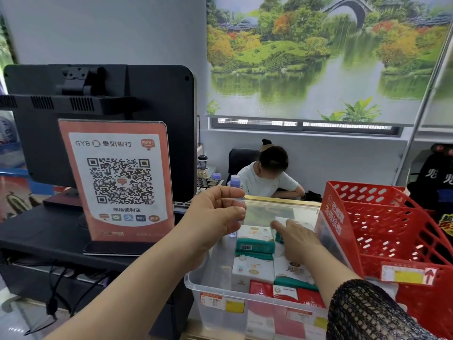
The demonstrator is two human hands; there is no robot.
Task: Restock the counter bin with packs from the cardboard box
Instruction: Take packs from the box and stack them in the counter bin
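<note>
- right hand (295, 240) is stretched into the clear counter bin (196, 283), fingers straight and flat over the packs. a green-and-white pack (255, 242) is found just left of the fingertips, laid flat, long axis running across.
- and the left hand (218, 212)?
- held curled above the far left rim; whether anything is pinched cannot be told. the right is judged nearer. no cardboard box is seen.
- writing?
- "gyb 贵阳银行" and "凯运便利店" are read on the qr sign (120, 180).
</note>
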